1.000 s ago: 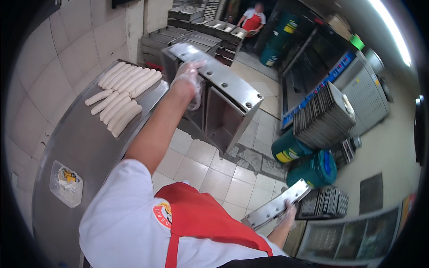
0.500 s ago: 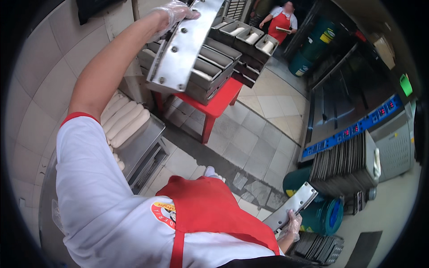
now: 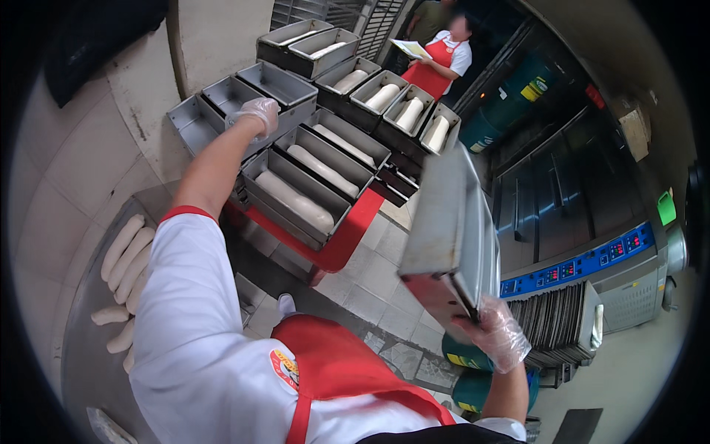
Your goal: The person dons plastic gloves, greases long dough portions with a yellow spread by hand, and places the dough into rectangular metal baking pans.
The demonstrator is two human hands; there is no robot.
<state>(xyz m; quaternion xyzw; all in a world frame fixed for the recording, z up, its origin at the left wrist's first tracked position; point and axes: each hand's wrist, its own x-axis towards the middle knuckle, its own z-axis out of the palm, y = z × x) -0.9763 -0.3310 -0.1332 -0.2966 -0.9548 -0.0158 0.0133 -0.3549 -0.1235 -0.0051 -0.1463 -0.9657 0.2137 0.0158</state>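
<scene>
My left hand (image 3: 254,117), in a clear plastic glove, grips the rim of an empty metal triple loaf pan (image 3: 191,126) that rests atop the stacked pans at upper left. My gloved right hand (image 3: 492,337) grips a second metal pan set (image 3: 436,244), held tilted on its side at the right. Between them, pans (image 3: 285,211) holding long white dough pieces stand on a red table (image 3: 325,255). More filled pans (image 3: 384,96) are stacked behind. Loose dough logs (image 3: 129,259) lie on a steel table at the lower left.
A co-worker (image 3: 436,66) in a red apron holds a paper at the back, beside a second person (image 3: 429,18). An oven (image 3: 547,207) with a blue panel lines the right, with stacked trays (image 3: 547,322) and teal drums (image 3: 466,351) below it.
The pan in my left hand has moved from raised onto the stack. My right hand has lifted its pan upward. My view has turned toward the red table.
</scene>
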